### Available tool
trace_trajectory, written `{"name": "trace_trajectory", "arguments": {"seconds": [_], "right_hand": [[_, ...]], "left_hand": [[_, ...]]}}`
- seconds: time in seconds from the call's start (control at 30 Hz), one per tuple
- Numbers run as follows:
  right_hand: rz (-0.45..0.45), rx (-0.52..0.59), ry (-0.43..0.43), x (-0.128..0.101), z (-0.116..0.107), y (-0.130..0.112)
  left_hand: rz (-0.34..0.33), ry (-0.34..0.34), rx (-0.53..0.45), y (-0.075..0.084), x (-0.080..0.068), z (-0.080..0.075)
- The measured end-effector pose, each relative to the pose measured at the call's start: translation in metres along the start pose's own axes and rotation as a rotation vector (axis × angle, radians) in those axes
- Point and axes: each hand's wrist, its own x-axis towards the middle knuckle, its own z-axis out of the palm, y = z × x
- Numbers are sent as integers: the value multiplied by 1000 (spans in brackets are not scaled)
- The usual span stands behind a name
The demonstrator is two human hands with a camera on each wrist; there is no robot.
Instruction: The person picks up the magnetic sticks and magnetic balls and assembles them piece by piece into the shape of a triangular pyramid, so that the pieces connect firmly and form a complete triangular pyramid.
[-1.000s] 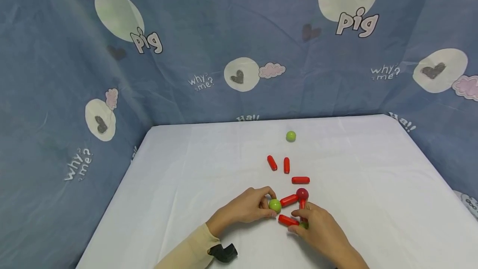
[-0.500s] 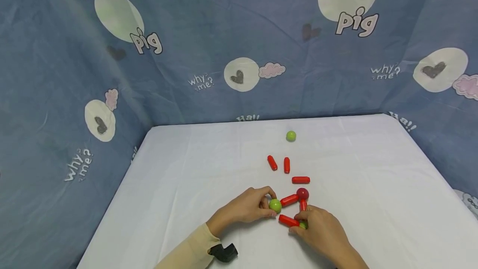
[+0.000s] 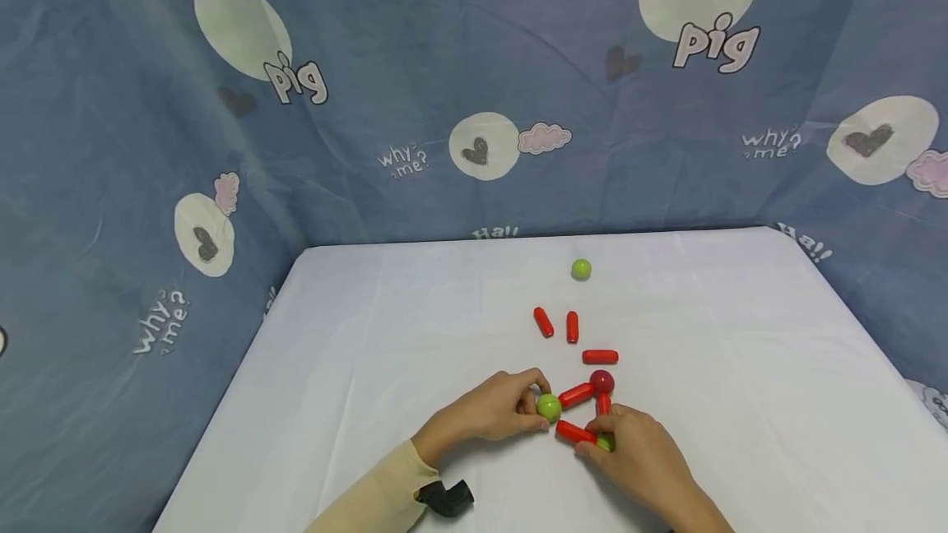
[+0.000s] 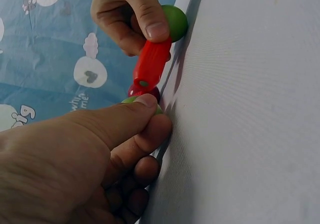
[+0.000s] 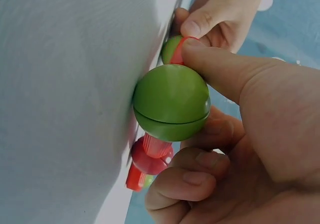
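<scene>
On the white table [image 3: 370, 336] a triangle of toy parts lies between both hands. My left hand [image 3: 539, 405] pinches a green ball [image 3: 550, 408] at the triangle's left corner. A red stick [image 3: 576, 394] runs from it to a dark red ball [image 3: 601, 382]. My right hand [image 3: 597, 443] grips a second green ball [image 3: 606, 442], large in the right wrist view [image 5: 171, 102]. Its thumb [image 5: 220, 68] lies on the near red stick [image 3: 573, 432] that points at the left ball. In the left wrist view that stick [image 4: 151, 66] sits under the right hand's thumb.
Three loose red sticks [image 3: 543, 322] [image 3: 572, 326] [image 3: 600, 357] lie just beyond the triangle. A lone green ball [image 3: 581, 270] sits farther back. Blue printed cloth [image 3: 474, 89] walls the table behind and at both sides.
The right hand has edged slightly up and left with its ball and the near stick, closer to the left ball. The left hand keeps its pinch in place.
</scene>
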Motion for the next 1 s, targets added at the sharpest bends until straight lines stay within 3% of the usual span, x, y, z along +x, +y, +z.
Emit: {"name": "trace_trajectory", "arguments": {"seconds": [1.0], "right_hand": [[3, 51, 22, 1, 1, -2]], "left_hand": [[34, 27, 25, 1, 1, 2]]}}
